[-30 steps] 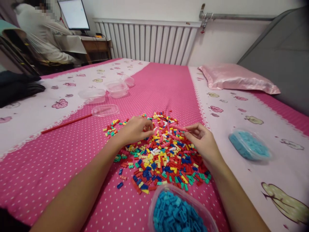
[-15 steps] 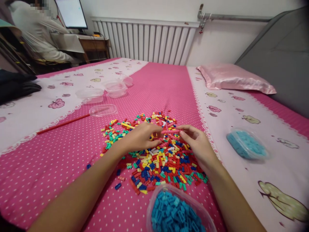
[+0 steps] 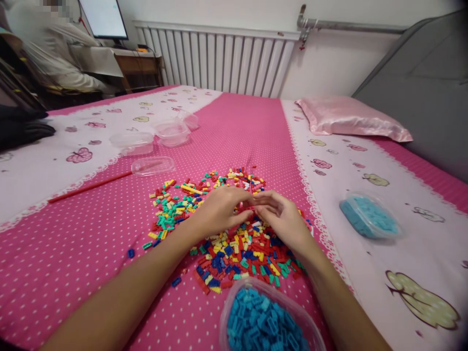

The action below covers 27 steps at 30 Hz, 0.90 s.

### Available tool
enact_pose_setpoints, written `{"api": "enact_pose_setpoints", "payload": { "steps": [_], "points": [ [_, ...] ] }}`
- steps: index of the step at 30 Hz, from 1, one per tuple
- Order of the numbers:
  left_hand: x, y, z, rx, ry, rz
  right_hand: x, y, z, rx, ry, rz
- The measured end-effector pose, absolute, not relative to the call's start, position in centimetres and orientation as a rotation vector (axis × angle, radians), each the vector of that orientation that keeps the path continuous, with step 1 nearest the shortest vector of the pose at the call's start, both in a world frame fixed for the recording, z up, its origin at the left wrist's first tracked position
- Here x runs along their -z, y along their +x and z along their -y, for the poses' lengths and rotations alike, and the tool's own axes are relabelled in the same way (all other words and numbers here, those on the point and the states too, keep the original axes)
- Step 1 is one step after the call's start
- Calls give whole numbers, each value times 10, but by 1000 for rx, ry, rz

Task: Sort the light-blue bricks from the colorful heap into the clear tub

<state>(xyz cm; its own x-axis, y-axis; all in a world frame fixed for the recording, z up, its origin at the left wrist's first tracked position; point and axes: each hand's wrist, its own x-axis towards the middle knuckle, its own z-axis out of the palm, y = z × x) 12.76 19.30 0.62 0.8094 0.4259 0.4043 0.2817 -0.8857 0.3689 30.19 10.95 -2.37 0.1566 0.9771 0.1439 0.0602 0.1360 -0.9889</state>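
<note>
A loose pile of small building bricks [image 3: 234,248] in red, yellow, blue, green, white and cream lies on the pink dotted bedspread. Above it my left hand [image 3: 226,209] curves inward, thumb and fingers bent toward each other. Meeting its fingertips is my right hand [image 3: 280,214], its fingers also bent in and closed. Whatever sits between the fingertips is hidden by them. Close in front of me stands a clear plastic tub [image 3: 225,317] of blue bricks [image 3: 261,321], between my forearms.
Another clear tub with blue bricks [image 3: 369,214] sits at the right. Clear containers [image 3: 171,132] and a clear lid [image 3: 153,165] beside a red stick [image 3: 89,187] lie at the left. A pink pillow [image 3: 351,116] is at the back right. A person [image 3: 47,48] sits by a monitor [image 3: 104,19].
My hands have come closer together, fingertips now meeting. The pinkish-red strip that showed between them is now out of sight. The view has shifted slightly.
</note>
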Motion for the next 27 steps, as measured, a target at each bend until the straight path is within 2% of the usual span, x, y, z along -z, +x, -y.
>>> {"api": "enact_pose_setpoints", "payload": {
  "steps": [8, 15, 20, 27],
  "points": [
    [-9, 132, -190, -764, 2261, -617, 12, 289, -100, -1062, -1147, 1189],
    [-10, 133, -188, -797, 2359, -563, 14, 296, -102, -983, -1272, 1060],
    [-10, 133, -192, -878, 2454, -400, 12, 313, -103, -850, -1225, 1169],
    [-6, 133, -191, -884, 2485, -406, 12, 307, -102, -479, -1350, 1531]
  ]
}}
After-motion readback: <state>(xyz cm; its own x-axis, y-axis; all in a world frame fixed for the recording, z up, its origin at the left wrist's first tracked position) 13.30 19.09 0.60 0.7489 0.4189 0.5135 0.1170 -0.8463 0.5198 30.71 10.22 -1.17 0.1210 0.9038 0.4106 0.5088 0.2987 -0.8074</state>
